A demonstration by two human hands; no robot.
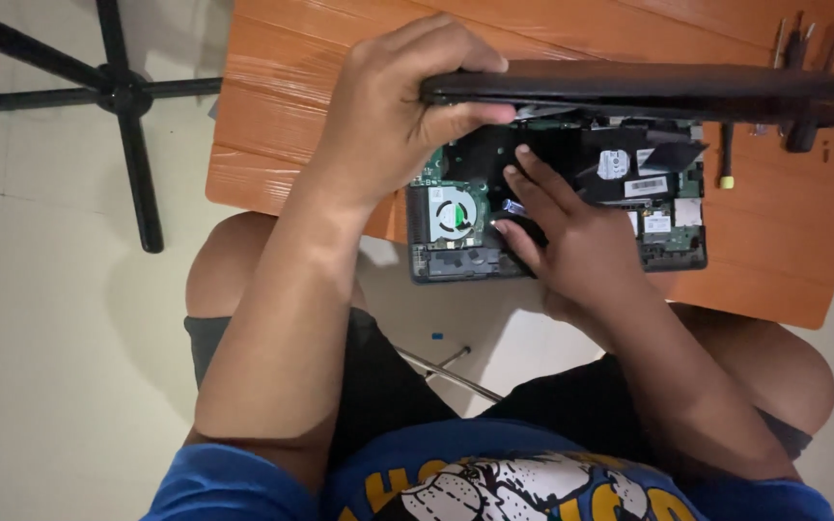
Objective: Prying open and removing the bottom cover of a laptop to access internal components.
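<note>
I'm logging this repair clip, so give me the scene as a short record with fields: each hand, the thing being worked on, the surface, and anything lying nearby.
left hand: grips the edge of a raised black panel
right hand: fingers inside the opened laptop
laptop: circuit boards and round fan exposed
surface: orange wooden table
nearby: yellow-tipped tool and dark tools on the table's right side
floor: black stand

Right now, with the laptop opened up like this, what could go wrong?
1. The left hand alone holds the lifted black cover panel by one end; if that grip slips, the panel may drop onto the exposed circuit board.
2. The right hand has bare fingers inside the base near the cooling fan; they might snag a cable.
3. The laptop base overhangs the orange table edge and could tip.
</note>
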